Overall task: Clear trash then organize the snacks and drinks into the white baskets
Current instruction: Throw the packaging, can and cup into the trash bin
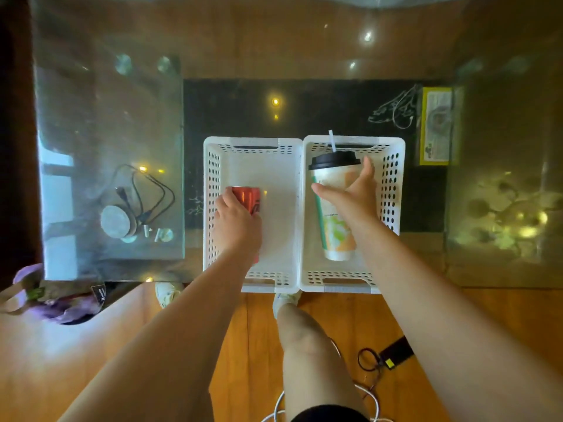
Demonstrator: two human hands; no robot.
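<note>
Two white perforated baskets stand side by side on a glass table. In the left basket (pixel 210 166) my left hand (pixel 236 222) grips a red drink can (pixel 248 197) held upright near the basket's left wall. In the right basket (pixel 393 166) stands a tall paper cup (pixel 332 214) with a black lid and a straw. My right hand (pixel 355 196) is against the cup's right side with the fingers spread; whether it still grips the cup is unclear.
A yellow-edged packet (pixel 435 126) lies at the right of the baskets. Cables and a round disc (pixel 118 220) show under the glass at left. A purple bag (pixel 54 300) sits at the table's near left corner. Cords (pixel 374 360) lie on the wooden floor.
</note>
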